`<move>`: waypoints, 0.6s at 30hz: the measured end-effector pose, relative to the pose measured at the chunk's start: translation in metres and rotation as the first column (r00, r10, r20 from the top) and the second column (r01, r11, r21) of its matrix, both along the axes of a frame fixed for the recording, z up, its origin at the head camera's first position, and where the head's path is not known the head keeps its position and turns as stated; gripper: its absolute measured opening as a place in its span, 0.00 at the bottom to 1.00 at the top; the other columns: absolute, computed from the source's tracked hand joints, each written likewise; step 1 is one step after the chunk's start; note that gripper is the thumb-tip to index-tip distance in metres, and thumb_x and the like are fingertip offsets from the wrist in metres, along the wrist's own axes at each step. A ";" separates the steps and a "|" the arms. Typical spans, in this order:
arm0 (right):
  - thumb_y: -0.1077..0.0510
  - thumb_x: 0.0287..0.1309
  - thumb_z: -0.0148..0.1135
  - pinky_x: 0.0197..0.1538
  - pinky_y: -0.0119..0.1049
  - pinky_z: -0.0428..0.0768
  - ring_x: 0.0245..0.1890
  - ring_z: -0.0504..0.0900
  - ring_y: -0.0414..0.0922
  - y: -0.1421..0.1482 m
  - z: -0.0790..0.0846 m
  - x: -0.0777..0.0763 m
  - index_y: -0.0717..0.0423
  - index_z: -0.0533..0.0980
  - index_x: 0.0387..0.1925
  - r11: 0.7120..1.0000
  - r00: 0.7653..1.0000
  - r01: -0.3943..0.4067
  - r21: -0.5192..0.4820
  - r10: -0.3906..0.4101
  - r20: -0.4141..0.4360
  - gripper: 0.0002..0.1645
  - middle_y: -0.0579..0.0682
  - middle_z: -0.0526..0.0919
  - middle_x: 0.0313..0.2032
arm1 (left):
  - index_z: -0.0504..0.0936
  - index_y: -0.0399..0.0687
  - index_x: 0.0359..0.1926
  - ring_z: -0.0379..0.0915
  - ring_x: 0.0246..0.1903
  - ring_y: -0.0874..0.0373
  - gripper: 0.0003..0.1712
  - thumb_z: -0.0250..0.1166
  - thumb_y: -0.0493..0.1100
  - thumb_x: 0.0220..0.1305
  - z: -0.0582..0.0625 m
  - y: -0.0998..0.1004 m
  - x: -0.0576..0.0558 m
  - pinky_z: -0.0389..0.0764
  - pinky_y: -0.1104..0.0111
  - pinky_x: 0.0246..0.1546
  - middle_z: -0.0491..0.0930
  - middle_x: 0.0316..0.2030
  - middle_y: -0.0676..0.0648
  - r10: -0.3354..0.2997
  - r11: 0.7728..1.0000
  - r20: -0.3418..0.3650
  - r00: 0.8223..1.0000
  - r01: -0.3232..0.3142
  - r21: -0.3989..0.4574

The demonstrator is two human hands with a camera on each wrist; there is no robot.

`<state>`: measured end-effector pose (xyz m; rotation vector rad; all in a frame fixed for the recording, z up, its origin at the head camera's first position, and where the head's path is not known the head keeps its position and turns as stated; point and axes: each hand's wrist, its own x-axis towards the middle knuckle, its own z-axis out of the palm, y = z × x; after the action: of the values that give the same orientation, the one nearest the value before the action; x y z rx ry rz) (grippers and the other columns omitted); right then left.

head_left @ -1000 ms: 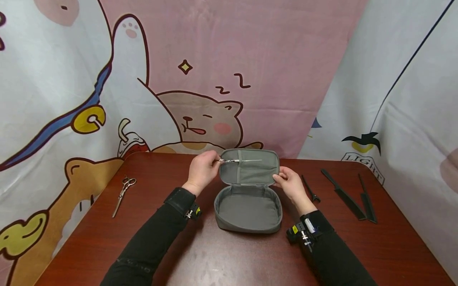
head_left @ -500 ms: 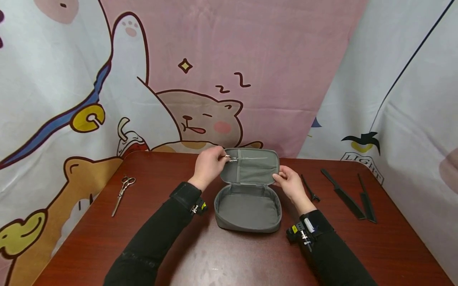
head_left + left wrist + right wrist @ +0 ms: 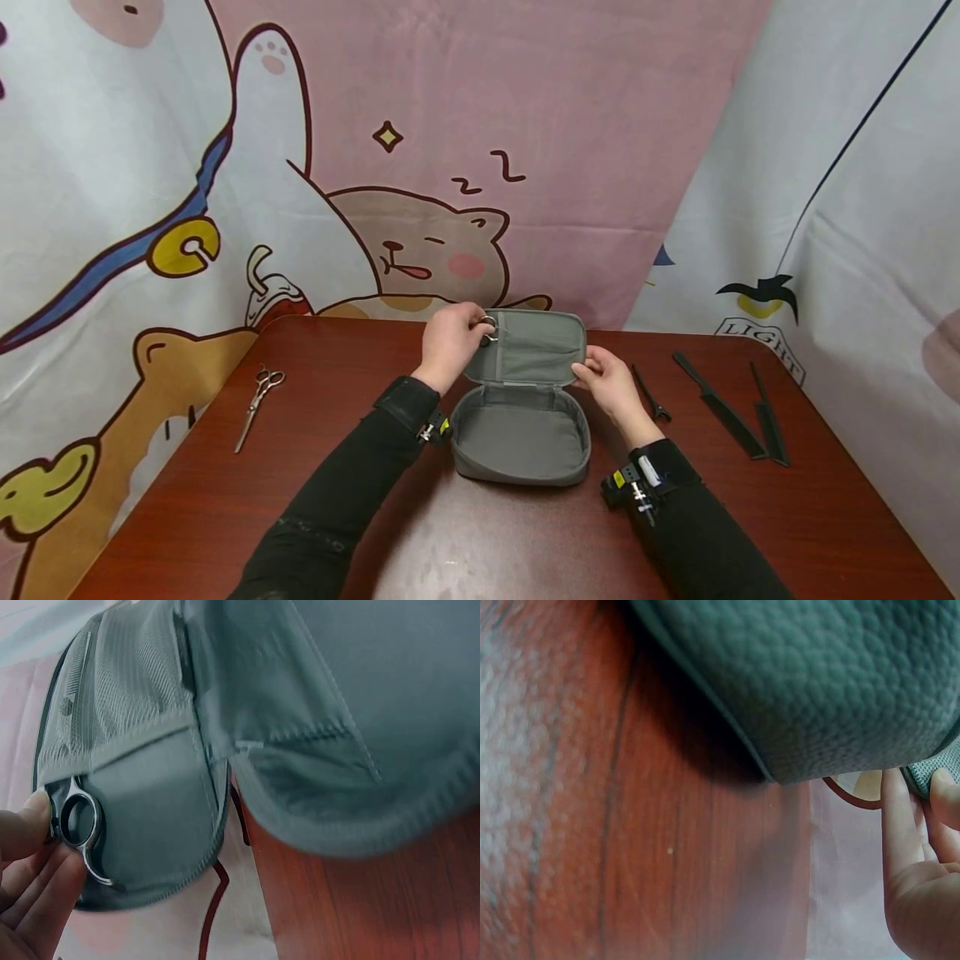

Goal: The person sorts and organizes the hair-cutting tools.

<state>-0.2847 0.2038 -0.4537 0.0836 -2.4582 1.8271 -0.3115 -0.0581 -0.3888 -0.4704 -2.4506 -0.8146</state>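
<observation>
A grey case (image 3: 517, 482) lies unfolded on the table, its lid (image 3: 525, 372) raised at the back. My left hand (image 3: 450, 340) pinches the finger loops of a pair of thinning scissors (image 3: 75, 784) at the lid's left side. Their toothed blade shows through the mesh pocket (image 3: 139, 675) in the left wrist view, and the loops stick out below its band. My right hand (image 3: 613, 387) grips the lid's right edge between thumb and fingers; the right wrist view also shows this pinch. The case's lower half holds nothing visible.
Another pair of scissors (image 3: 255, 408) lies at the table's left. To the right are a slim black clip-like item (image 3: 651, 396), a long black comb (image 3: 731, 425) and a smaller black comb (image 3: 770, 429). A printed cloth (image 3: 600, 167) hangs behind the table.
My left hand has moved right, sliding the thinning scissors into the lid's mesh pocket until mostly the loops stick out. The right hand keeps its hold on the lid.
</observation>
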 end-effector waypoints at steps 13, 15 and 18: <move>0.69 0.68 0.55 0.48 0.48 0.81 0.35 0.83 0.37 -0.002 0.001 0.001 0.71 0.71 0.57 1.000 1.000 -0.007 -0.027 0.007 0.000 0.17 0.67 0.82 0.46 | 0.85 0.41 0.35 0.76 0.29 0.53 0.07 0.74 0.39 0.58 -0.001 0.008 0.001 0.77 0.61 0.32 0.81 0.29 0.46 0.019 0.999 0.015 1.000 -0.018 -0.038; 0.69 0.68 0.56 0.48 0.48 0.81 0.35 0.83 0.36 -0.002 0.001 0.001 0.71 0.71 0.57 0.999 1.000 -0.006 -0.033 0.006 0.000 0.17 0.67 0.82 0.45 | 0.85 0.40 0.36 0.77 0.31 0.52 0.07 0.73 0.37 0.58 -0.002 0.008 0.001 0.78 0.61 0.34 0.81 0.30 0.45 0.015 0.999 0.013 1.000 -0.014 -0.030; 0.69 0.69 0.55 0.46 0.44 0.82 0.35 0.83 0.35 -0.001 0.000 0.001 0.72 0.71 0.57 0.999 1.000 -0.006 -0.037 0.006 -0.009 0.17 0.67 0.82 0.45 | 0.85 0.38 0.38 0.79 0.33 0.50 0.07 0.72 0.34 0.58 -0.003 0.007 0.002 0.79 0.60 0.36 0.82 0.32 0.43 0.002 1.000 0.016 1.000 -0.002 -0.016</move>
<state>-0.2836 0.2027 -0.4533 0.0966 -2.4199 1.8698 -0.3092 -0.0507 -0.3920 -0.4686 -2.4738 -0.8021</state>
